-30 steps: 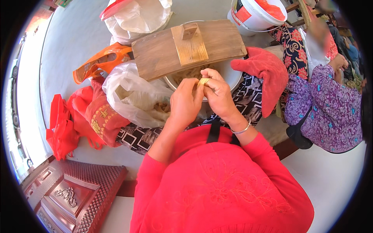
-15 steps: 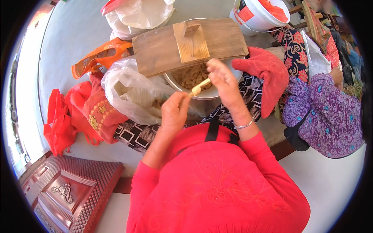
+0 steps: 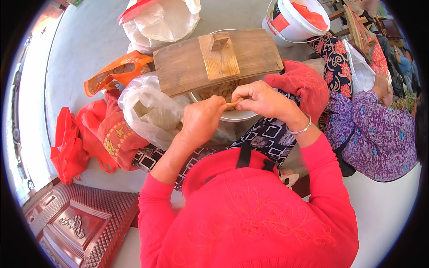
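Note:
My left hand [image 3: 200, 119] pinches one end of a short tan-yellow roll [image 3: 231, 106]. At its other end my right hand [image 3: 267, 102], with a bracelet at the wrist, has its thumb and fingers closed on it. What the roll is made of is too small to tell. Both hands are close together over the near rim of a white bucket [image 3: 241, 117]. Inside lie many small tan-brown pieces [image 3: 219, 91]. A wooden board [image 3: 178, 64] with a small upright block [image 3: 219, 41] lies across the bucket, hiding its far part.
A clear plastic bag [image 3: 147, 100] and an orange bag [image 3: 118, 71] are at the left, with red bags [image 3: 68, 147] beyond. Red cloths lie over my knees. A white pail [image 3: 286, 22] stands at the far right, near a person in purple sleeves [image 3: 380, 129].
My right hand has come down from its raised, loose position and closed onto the roll's right end. My left hand has moved slightly and keeps its pinch.

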`<state>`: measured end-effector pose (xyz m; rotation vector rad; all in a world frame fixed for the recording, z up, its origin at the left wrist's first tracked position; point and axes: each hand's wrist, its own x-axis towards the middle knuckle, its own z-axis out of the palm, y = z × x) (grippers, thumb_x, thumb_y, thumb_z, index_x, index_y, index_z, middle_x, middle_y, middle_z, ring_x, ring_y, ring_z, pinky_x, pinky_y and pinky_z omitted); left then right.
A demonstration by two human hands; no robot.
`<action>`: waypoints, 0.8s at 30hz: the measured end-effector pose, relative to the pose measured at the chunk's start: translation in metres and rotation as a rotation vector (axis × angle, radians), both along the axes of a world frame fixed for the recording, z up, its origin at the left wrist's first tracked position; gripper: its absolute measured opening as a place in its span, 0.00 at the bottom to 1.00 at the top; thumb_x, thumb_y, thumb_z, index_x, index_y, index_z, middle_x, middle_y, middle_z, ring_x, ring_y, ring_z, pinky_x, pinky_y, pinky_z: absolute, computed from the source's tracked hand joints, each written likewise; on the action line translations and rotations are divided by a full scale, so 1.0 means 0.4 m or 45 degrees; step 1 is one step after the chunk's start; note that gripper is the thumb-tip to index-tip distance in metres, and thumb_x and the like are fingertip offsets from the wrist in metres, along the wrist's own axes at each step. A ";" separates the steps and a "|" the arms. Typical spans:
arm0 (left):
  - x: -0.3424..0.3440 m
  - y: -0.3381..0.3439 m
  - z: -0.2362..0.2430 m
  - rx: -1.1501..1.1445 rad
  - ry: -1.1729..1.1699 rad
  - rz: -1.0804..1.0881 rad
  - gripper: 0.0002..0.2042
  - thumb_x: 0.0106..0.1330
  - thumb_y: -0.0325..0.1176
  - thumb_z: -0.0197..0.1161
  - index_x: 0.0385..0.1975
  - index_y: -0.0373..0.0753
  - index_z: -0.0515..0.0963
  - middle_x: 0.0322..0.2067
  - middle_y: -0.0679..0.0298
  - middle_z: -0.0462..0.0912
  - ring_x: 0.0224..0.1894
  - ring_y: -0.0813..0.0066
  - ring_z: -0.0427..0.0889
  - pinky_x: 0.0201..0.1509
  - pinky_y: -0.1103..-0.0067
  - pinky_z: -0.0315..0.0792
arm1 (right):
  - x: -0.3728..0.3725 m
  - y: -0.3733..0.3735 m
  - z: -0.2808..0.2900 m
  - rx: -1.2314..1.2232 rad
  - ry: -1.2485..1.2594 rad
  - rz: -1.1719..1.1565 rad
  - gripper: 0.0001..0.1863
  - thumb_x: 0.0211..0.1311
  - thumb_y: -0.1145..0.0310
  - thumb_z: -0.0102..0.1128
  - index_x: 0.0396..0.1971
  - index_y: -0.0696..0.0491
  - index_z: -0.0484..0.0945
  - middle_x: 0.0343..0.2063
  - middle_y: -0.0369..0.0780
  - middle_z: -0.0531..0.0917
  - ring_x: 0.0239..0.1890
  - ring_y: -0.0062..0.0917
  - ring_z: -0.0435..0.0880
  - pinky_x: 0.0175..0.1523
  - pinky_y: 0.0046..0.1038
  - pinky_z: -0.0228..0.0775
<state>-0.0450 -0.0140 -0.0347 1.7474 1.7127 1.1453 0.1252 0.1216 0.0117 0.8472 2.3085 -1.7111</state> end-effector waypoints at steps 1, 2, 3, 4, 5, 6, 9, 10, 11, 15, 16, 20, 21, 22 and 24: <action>-0.001 -0.008 0.004 -0.130 -0.093 0.009 0.04 0.63 0.27 0.62 0.33 0.36 0.76 0.23 0.59 0.77 0.22 0.68 0.73 0.27 0.76 0.68 | 0.003 0.000 0.000 0.092 0.035 0.040 0.06 0.58 0.74 0.59 0.35 0.58 0.79 0.26 0.30 0.80 0.33 0.12 0.76 0.39 0.19 0.68; -0.004 -0.013 0.008 -0.261 -0.188 0.019 0.04 0.64 0.28 0.61 0.34 0.36 0.76 0.23 0.61 0.77 0.22 0.71 0.73 0.26 0.78 0.67 | 0.006 0.000 0.000 0.184 0.069 0.080 0.06 0.58 0.75 0.59 0.35 0.58 0.79 0.26 0.30 0.80 0.33 0.12 0.76 0.39 0.19 0.68; -0.010 -0.007 0.016 -0.368 -0.325 0.007 0.04 0.65 0.28 0.60 0.34 0.35 0.77 0.22 0.64 0.76 0.23 0.75 0.71 0.27 0.79 0.66 | 0.009 0.002 0.001 0.283 0.102 0.118 0.06 0.58 0.75 0.59 0.35 0.58 0.79 0.26 0.29 0.79 0.33 0.12 0.75 0.40 0.19 0.68; -0.018 0.007 0.026 -0.475 -0.462 -0.004 0.04 0.66 0.29 0.59 0.34 0.35 0.77 0.22 0.67 0.76 0.24 0.78 0.70 0.28 0.81 0.65 | 0.012 0.001 -0.015 0.096 0.176 -0.062 0.06 0.59 0.76 0.58 0.36 0.58 0.79 0.26 0.29 0.79 0.32 0.12 0.75 0.39 0.19 0.68; -0.027 0.021 0.029 -0.583 -0.600 -0.016 0.05 0.67 0.29 0.58 0.35 0.34 0.77 0.22 0.70 0.75 0.25 0.82 0.69 0.29 0.83 0.64 | 0.017 -0.002 -0.047 -0.091 0.249 -0.241 0.06 0.59 0.76 0.58 0.36 0.58 0.80 0.26 0.29 0.79 0.31 0.12 0.75 0.38 0.19 0.68; -0.038 0.038 0.013 -0.548 -0.688 -0.006 0.06 0.67 0.30 0.58 0.35 0.33 0.78 0.21 0.70 0.74 0.25 0.83 0.69 0.29 0.82 0.65 | 0.022 -0.004 -0.070 -0.277 0.324 -0.427 0.06 0.60 0.76 0.58 0.37 0.58 0.80 0.26 0.29 0.79 0.30 0.12 0.75 0.38 0.19 0.68; -0.079 0.089 -0.047 -0.457 -0.843 0.048 0.09 0.68 0.32 0.57 0.34 0.32 0.78 0.21 0.71 0.73 0.26 0.85 0.68 0.30 0.83 0.64 | -0.004 0.021 -0.084 -0.197 0.395 -0.664 0.06 0.63 0.73 0.59 0.38 0.56 0.80 0.27 0.30 0.79 0.30 0.11 0.75 0.37 0.17 0.68; -0.089 0.108 -0.054 -0.455 -0.829 0.051 0.08 0.68 0.32 0.57 0.34 0.33 0.78 0.22 0.72 0.73 0.27 0.86 0.68 0.31 0.84 0.64 | -0.015 0.029 -0.096 -0.096 0.427 -0.680 0.06 0.63 0.73 0.59 0.38 0.57 0.80 0.27 0.30 0.79 0.30 0.11 0.75 0.37 0.17 0.68; -0.098 0.125 -0.057 -0.452 -0.814 0.054 0.07 0.68 0.31 0.57 0.33 0.33 0.78 0.22 0.73 0.73 0.27 0.86 0.68 0.32 0.86 0.63 | -0.026 0.037 -0.114 0.004 0.458 -0.696 0.06 0.63 0.73 0.59 0.38 0.57 0.80 0.27 0.29 0.78 0.30 0.11 0.75 0.36 0.18 0.68; -0.120 0.186 -0.084 -0.475 -0.781 0.116 0.07 0.67 0.31 0.57 0.33 0.33 0.78 0.22 0.72 0.73 0.27 0.86 0.68 0.32 0.86 0.63 | -0.062 0.068 -0.149 0.361 0.521 -0.713 0.06 0.63 0.72 0.58 0.36 0.57 0.80 0.25 0.31 0.78 0.28 0.15 0.74 0.34 0.21 0.68; -0.123 0.198 -0.095 -0.456 -0.751 0.125 0.07 0.67 0.31 0.57 0.33 0.33 0.78 0.22 0.72 0.73 0.26 0.86 0.68 0.31 0.85 0.63 | -0.070 0.072 -0.153 0.453 0.465 -0.690 0.06 0.63 0.72 0.58 0.35 0.57 0.80 0.25 0.33 0.79 0.27 0.18 0.75 0.34 0.23 0.68; -0.121 0.233 -0.146 -0.334 -0.323 0.280 0.09 0.65 0.33 0.57 0.30 0.33 0.77 0.22 0.64 0.77 0.27 0.76 0.74 0.32 0.76 0.68 | -0.084 0.086 -0.190 0.940 0.307 -0.545 0.07 0.59 0.71 0.58 0.35 0.53 0.81 0.30 0.42 0.81 0.29 0.33 0.79 0.36 0.31 0.71; -0.122 0.237 -0.146 -0.287 -0.136 0.345 0.09 0.64 0.33 0.57 0.29 0.33 0.77 0.23 0.60 0.79 0.28 0.72 0.76 0.34 0.73 0.71 | -0.088 0.089 -0.196 1.096 0.287 -0.495 0.07 0.58 0.70 0.58 0.35 0.51 0.82 0.33 0.45 0.82 0.30 0.37 0.80 0.36 0.34 0.72; -0.127 0.231 -0.144 -0.289 -0.132 0.352 0.09 0.64 0.33 0.57 0.29 0.33 0.76 0.23 0.59 0.79 0.28 0.71 0.77 0.34 0.72 0.71 | -0.081 0.087 -0.194 1.127 0.265 -0.476 0.07 0.58 0.70 0.58 0.34 0.51 0.82 0.33 0.45 0.82 0.31 0.38 0.80 0.36 0.35 0.72; -0.133 0.205 -0.137 -0.296 -0.126 0.362 0.09 0.64 0.33 0.57 0.29 0.33 0.76 0.24 0.57 0.80 0.28 0.68 0.78 0.35 0.70 0.72 | -0.056 0.071 -0.174 1.186 0.215 -0.439 0.06 0.58 0.70 0.58 0.33 0.51 0.82 0.35 0.44 0.82 0.31 0.40 0.80 0.36 0.37 0.72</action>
